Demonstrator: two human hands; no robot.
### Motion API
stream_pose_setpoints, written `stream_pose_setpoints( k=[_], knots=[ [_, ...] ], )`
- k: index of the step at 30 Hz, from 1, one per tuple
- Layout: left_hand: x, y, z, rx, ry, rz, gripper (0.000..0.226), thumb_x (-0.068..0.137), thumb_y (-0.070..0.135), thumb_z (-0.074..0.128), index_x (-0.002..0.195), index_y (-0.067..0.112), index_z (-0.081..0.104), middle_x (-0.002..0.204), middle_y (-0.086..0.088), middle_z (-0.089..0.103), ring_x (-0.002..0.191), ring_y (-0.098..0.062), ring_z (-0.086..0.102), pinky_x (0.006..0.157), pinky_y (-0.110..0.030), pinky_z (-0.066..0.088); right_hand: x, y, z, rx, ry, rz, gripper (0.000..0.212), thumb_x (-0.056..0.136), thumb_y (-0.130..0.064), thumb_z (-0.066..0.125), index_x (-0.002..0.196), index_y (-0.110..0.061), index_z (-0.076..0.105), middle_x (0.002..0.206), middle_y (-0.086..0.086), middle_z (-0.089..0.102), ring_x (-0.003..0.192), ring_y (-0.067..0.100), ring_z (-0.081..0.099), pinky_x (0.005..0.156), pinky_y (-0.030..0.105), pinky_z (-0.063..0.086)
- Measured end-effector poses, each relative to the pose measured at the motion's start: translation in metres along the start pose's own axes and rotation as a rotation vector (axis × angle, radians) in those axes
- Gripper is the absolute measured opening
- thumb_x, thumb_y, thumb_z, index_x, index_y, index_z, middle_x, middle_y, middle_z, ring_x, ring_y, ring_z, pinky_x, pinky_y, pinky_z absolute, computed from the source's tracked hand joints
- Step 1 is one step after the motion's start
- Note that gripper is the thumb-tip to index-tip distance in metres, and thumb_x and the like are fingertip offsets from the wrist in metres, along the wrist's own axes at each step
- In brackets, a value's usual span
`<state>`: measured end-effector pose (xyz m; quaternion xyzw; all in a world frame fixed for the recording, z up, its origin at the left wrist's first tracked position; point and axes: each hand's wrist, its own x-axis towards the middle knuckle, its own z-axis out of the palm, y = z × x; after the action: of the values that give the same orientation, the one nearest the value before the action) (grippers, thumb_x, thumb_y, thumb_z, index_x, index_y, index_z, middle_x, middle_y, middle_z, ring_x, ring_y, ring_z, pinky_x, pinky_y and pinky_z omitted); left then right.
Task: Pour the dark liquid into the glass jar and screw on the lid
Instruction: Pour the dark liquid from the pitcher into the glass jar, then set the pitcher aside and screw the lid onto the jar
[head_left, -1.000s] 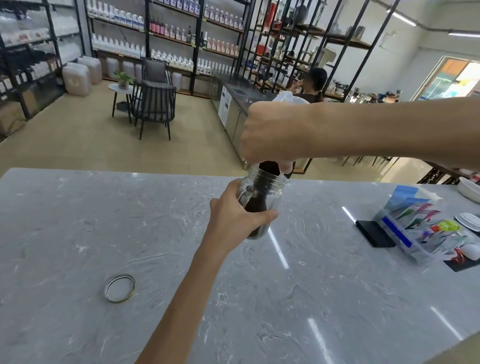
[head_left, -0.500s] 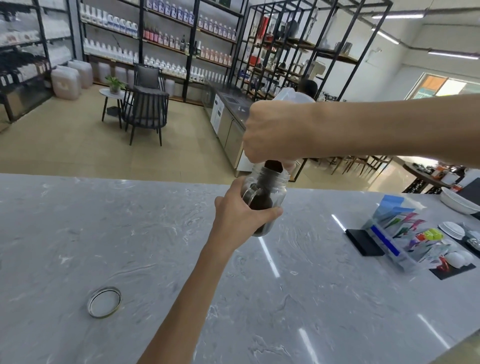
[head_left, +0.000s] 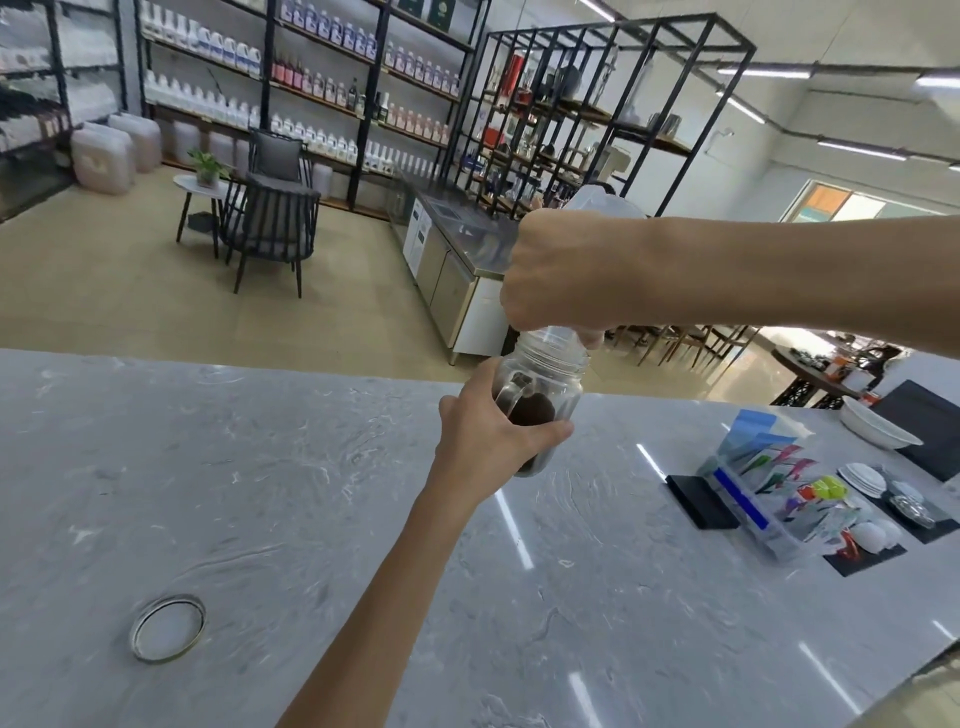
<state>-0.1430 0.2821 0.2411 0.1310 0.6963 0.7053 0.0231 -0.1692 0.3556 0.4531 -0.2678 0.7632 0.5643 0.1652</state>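
Above the worktop's far edge, your right hand (head_left: 558, 273) grips an upended clear plastic bottle (head_left: 602, 205), its mouth in the glass jar (head_left: 540, 400) your left hand (head_left: 483, 441) clasps. Keep them aligned until it drains. Round metal lid (head_left: 167, 627) lies near the left edge on veined marble.

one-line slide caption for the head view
Left hand steadies glass jar while right hand upends plastic bottle over it; lid waits on counter.

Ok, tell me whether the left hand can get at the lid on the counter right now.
Probably not yet: the left hand is wrapped around the glass jar. The lid lies unobstructed on the counter, left of that arm.
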Motion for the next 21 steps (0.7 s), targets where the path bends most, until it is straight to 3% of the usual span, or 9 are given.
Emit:
stream_pose_setpoints(
  k=[3,5,7,9,11,13,16,18,21],
  knots=[
    [-0.006,-0.009,-0.008,-0.003,-0.040,0.015,0.081,0.061,0.049,0.092,0.131,0.043,0.053,0.130,0.002,0.055,0.133,-0.023,0.049,0.102,-0.044,0.054,-0.002,-0.007,-0.004,0.008,0.178,0.025,0.070,0.045,-0.079,0.074,0.104,-0.044,0.060,0.065,-0.014,0.057,0.051,0.009,0.042,0.047,0.023,0.019],
    [-0.013,-0.016,-0.016,0.012,-0.056,0.029,0.082,0.055,0.056,0.089,0.128,0.046,0.054,0.132,0.003,0.056,0.133,-0.020,0.050,0.100,-0.037,0.053,-0.004,-0.006,0.001,0.023,0.256,0.013,0.083,0.052,-0.085,0.066,0.123,-0.046,0.052,0.098,-0.017,0.069,0.062,0.008,0.047,0.047,0.022,0.016],
    [-0.019,-0.022,-0.024,0.041,-0.056,0.021,0.091,0.049,0.063,0.085,0.132,0.049,0.053,0.135,0.003,0.053,0.132,-0.017,0.051,0.100,-0.033,0.052,-0.007,-0.005,0.009,0.138,0.295,0.026,0.091,0.057,-0.088,0.057,0.136,-0.045,0.042,0.126,-0.019,0.061,0.066,-0.001,0.040,0.048,0.019,0.020],
    [-0.024,-0.029,-0.031,0.058,-0.055,0.001,0.097,0.047,0.063,0.084,0.137,0.049,0.051,0.139,0.002,0.052,0.132,-0.016,0.052,0.106,-0.035,0.052,-0.008,-0.008,0.018,0.276,0.317,0.048,0.096,0.059,-0.087,0.054,0.142,-0.043,0.036,0.137,-0.019,0.051,0.072,-0.004,0.035,0.050,0.017,0.024],
    [-0.030,-0.036,-0.039,0.040,-0.050,-0.002,0.092,0.050,0.060,0.087,0.135,0.050,0.053,0.142,0.002,0.056,0.134,-0.015,0.054,0.109,-0.035,0.053,-0.007,-0.013,0.031,0.411,0.369,0.075,0.101,0.059,-0.087,0.055,0.145,-0.042,0.028,0.140,-0.018,0.045,0.085,-0.001,0.040,0.055,0.017,0.028],
    [-0.039,-0.042,-0.046,0.004,-0.033,0.006,0.077,0.057,0.054,0.089,0.126,0.059,0.056,0.139,0.007,0.061,0.131,-0.008,0.058,0.100,-0.020,0.053,-0.005,-0.017,0.043,0.594,0.432,0.092,0.105,0.056,-0.090,0.053,0.146,-0.042,0.025,0.135,-0.019,0.043,0.092,0.002,0.045,0.062,0.018,0.034],
    [-0.056,-0.049,-0.060,-0.047,0.002,0.022,0.065,0.068,0.032,0.093,0.109,0.070,0.060,0.126,0.023,0.069,0.120,0.004,0.064,0.093,-0.011,0.052,-0.001,-0.029,0.063,1.086,0.493,0.028,0.093,0.059,-0.082,0.064,0.139,-0.046,0.033,0.126,-0.027,0.048,0.107,-0.004,0.051,0.085,0.018,0.038],
    [-0.067,-0.055,-0.076,-0.056,0.008,0.030,0.071,0.074,0.014,0.093,0.115,0.063,0.063,0.122,0.025,0.073,0.117,0.003,0.067,0.091,-0.011,0.054,0.008,-0.042,0.077,1.386,0.507,-0.045,0.084,0.067,-0.068,0.072,0.140,-0.043,0.038,0.130,-0.028,0.052,0.116,-0.010,0.052,0.091,0.018,0.044],
    [-0.089,-0.064,-0.104,-0.056,0.003,-0.005,0.078,0.077,0.001,0.091,0.137,0.038,0.059,0.125,0.021,0.073,0.118,0.001,0.069,0.083,-0.011,0.056,0.028,-0.069,0.098,1.624,0.505,-0.028,0.089,0.075,-0.054,0.069,0.151,-0.028,0.030,0.137,-0.016,0.053,0.109,-0.006,0.058,0.069,0.024,0.057]
  ],
)
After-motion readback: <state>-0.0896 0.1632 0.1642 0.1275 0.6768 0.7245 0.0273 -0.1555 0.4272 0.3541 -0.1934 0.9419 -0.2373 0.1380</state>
